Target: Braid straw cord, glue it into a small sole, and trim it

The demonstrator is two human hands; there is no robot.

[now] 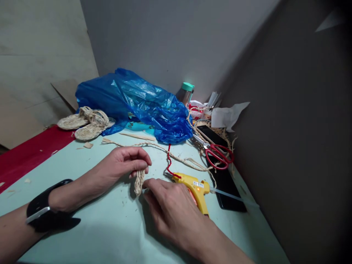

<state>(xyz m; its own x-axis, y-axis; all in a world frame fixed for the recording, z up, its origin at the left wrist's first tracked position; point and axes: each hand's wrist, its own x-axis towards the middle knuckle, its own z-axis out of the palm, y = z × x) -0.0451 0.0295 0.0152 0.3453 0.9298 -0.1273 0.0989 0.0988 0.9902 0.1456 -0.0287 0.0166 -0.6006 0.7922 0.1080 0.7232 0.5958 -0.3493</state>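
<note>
A short, folded strip of braided straw [140,181] hangs from my left hand [132,161], pinched between thumb and fingers. My right hand [173,209] is just to its right, fingers curled, with the index fingertip at or very near the strip's edge. Whatever may be between those fingers is hidden. Behind the right hand, a yellow glue gun [192,183] lies on its side with a clear glue stick [233,196] sticking out of its back. A red twisted cord [169,159] runs over the table to its nozzle.
Beyond the hands, a long straw braid [165,149] crosses the table. Red-handled scissors [217,156] and dark phones [228,190] lie at right by the wall. At the back are a blue plastic bag [132,99], a bottle [185,93] and straw slippers [88,123].
</note>
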